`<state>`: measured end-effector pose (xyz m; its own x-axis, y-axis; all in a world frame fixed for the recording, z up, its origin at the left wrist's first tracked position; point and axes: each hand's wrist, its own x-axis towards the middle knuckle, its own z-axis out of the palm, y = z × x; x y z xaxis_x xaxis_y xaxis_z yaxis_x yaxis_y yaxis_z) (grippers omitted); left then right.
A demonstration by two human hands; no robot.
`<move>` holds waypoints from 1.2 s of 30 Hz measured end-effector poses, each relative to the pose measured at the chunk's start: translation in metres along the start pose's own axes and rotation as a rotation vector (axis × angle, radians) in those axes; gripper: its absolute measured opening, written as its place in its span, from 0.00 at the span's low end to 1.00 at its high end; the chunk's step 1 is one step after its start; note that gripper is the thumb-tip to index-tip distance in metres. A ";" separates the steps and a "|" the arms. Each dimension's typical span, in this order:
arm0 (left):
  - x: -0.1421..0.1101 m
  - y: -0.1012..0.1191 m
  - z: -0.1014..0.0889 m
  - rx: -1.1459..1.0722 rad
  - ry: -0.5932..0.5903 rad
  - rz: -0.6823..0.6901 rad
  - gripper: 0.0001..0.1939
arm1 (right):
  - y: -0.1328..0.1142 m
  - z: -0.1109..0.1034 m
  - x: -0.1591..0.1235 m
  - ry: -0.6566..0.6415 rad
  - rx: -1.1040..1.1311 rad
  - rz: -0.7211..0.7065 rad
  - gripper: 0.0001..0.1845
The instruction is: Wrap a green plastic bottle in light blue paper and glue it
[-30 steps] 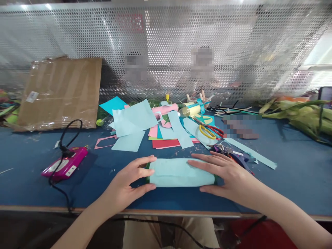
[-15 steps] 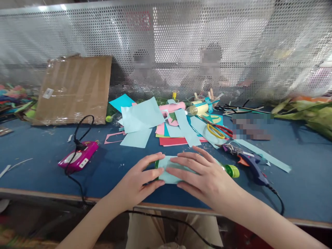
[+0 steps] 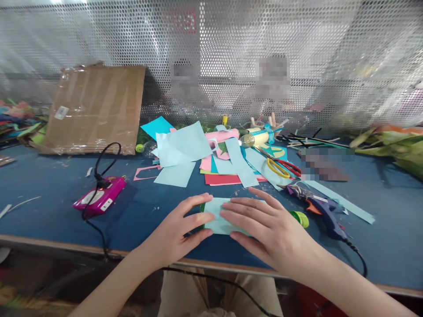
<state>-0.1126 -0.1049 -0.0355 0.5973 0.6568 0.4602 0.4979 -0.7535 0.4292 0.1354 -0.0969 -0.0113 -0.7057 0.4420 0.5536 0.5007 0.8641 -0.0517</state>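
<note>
A green plastic bottle wrapped in light blue paper [image 3: 216, 213] lies on its side near the front edge of the table. Its bright green cap [image 3: 300, 219] points right, past my wrist. My left hand [image 3: 187, 224] grips the bottle's base end, thumb on the near side and fingers on the far side. Over the wrapped middle lies my right hand [image 3: 261, 224], fingers slightly spread across the paper and thumb on the near side. It hides most of the neck end. To the right rests a dark blue glue gun [image 3: 325, 215] with an orange trigger.
Light blue paper sheets [image 3: 181, 145] and coloured offcuts lie behind my hands, beside yellow- and red-handled scissors [image 3: 279, 168]. A magenta power socket box [image 3: 101, 196] with a black cable sits left. Cardboard [image 3: 99, 110] leans against the perforated metal screen [image 3: 231, 53]. Corn husks [image 3: 396, 147] lie far right.
The view has shifted slightly. Both hands stay on the bottle; the right hand sits a little further right and covers more of the neck beside the cap.
</note>
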 end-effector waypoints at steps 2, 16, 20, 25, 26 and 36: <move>0.000 0.000 0.000 0.004 0.016 0.011 0.14 | 0.001 -0.001 -0.002 0.001 0.008 0.022 0.14; 0.003 -0.002 0.003 -0.245 0.061 -0.359 0.31 | 0.031 -0.042 -0.036 0.120 -0.193 0.556 0.15; 0.002 -0.003 0.001 -0.226 0.120 -0.421 0.27 | 0.051 -0.059 -0.075 0.015 -0.398 1.098 0.21; 0.001 0.002 -0.001 -0.181 0.139 -0.545 0.25 | 0.066 -0.051 -0.104 -0.245 -0.290 1.445 0.29; 0.001 0.004 -0.002 -0.182 0.130 -0.566 0.25 | 0.067 -0.045 -0.106 -0.247 -0.291 1.451 0.30; 0.006 0.014 0.000 -0.329 0.112 -0.684 0.25 | 0.075 -0.035 -0.120 0.152 0.034 1.549 0.19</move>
<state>-0.1015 -0.1116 -0.0269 0.1476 0.9860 0.0777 0.5107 -0.1432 0.8477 0.2757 -0.0936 -0.0526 0.5269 0.8497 0.0199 0.6534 -0.3900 -0.6488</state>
